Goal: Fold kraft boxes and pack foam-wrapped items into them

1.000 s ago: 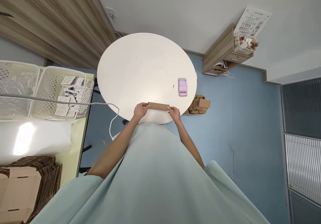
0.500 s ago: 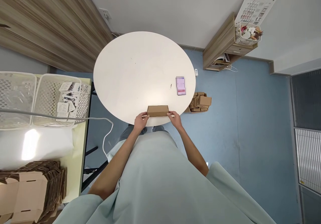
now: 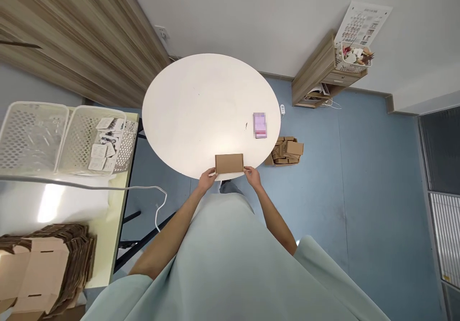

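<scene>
A small brown cardboard box [image 3: 229,163] with its lid down lies at the near edge of the white oval table [image 3: 201,115]. My left hand [image 3: 207,179] grips its left near corner between thumb and fingers. At the opposite end, my right hand [image 3: 252,176] pinches the right near corner. The undersides of the fingers are hidden. Farther right on the tabletop rests a pinkish-purple pack [image 3: 259,125], its surface blurred.
Several brown boxes [image 3: 287,150] fill a carton on the floor to the right. On the left side table [image 3: 104,254] stand white perforated baskets [image 3: 77,143] and a stack of flattened cardboard [image 3: 46,268]. A white cable [image 3: 143,187] hangs off that table. A wooden cabinet [image 3: 316,67] stands far right.
The box's broad top face shows more fully than before, and both hands have stayed at its ends. My view has shifted slightly.
</scene>
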`<state>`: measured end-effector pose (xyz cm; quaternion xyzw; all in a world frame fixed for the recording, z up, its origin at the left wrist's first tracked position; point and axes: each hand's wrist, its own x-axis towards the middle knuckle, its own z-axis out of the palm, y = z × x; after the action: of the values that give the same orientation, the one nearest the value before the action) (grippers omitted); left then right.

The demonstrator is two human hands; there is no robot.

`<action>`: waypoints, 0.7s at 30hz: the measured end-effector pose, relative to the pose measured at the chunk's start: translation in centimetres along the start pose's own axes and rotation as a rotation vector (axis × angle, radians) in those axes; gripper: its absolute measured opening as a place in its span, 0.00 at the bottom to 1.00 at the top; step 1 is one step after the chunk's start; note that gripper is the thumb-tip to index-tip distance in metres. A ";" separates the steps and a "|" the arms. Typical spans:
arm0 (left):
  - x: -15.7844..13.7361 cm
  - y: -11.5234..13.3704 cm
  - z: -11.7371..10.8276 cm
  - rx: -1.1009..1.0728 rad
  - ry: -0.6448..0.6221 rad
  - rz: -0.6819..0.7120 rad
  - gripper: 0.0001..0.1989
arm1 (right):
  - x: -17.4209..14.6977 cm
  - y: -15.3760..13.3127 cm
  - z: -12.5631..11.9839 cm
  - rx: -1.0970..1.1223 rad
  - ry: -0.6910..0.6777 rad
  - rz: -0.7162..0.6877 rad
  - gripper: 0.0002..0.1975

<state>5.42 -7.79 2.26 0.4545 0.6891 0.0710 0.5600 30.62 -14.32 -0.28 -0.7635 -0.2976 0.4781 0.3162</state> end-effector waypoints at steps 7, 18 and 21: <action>-2.7 -0.7 2.1 -0.132 0.127 0.066 0.18 | -0.1 0.4 -0.7 0.169 -0.038 0.095 0.15; -7.6 -0.5 10.3 -0.345 0.128 0.150 0.16 | -4.7 4.3 -8.8 0.352 -0.029 0.074 0.21; -8.5 0.2 13.1 -0.381 0.080 0.173 0.18 | -6.2 5.7 -11.8 0.355 0.026 0.040 0.21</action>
<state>16.17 -19.07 3.58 0.3947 0.6431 0.2659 0.5999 40.02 -24.93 2.77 -0.7075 -0.1892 0.5196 0.4400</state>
